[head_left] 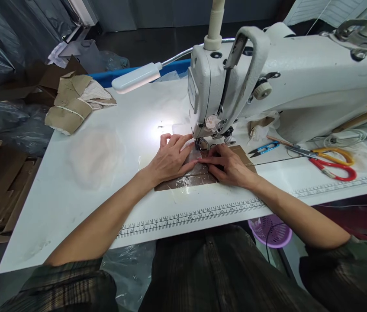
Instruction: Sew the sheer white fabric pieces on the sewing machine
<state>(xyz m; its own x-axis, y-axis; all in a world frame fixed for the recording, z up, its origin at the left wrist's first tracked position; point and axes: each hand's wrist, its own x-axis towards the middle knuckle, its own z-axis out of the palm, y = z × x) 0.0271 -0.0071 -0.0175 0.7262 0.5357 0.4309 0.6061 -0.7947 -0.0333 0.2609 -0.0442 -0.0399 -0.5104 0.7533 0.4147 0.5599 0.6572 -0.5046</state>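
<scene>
Left hand and right hand flat, fingers spread, no closed grip, pinning brown piece on bench to steady it under sewing machine presser foot.

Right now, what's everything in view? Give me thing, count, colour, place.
sewing machine: 1, white, table right
lamp: 1, white, left of machine
table: 1, white, ruler strip along front edge
brown piece: 1, under clear film, at the needle
paper bundle: 1, tan, far left corner
snips: 1, blue, under machine arm
scissors: 2, yellow and red, right
basket: 1, purple, below table
left hand: flat on piece
right hand: flat on piece
</scene>
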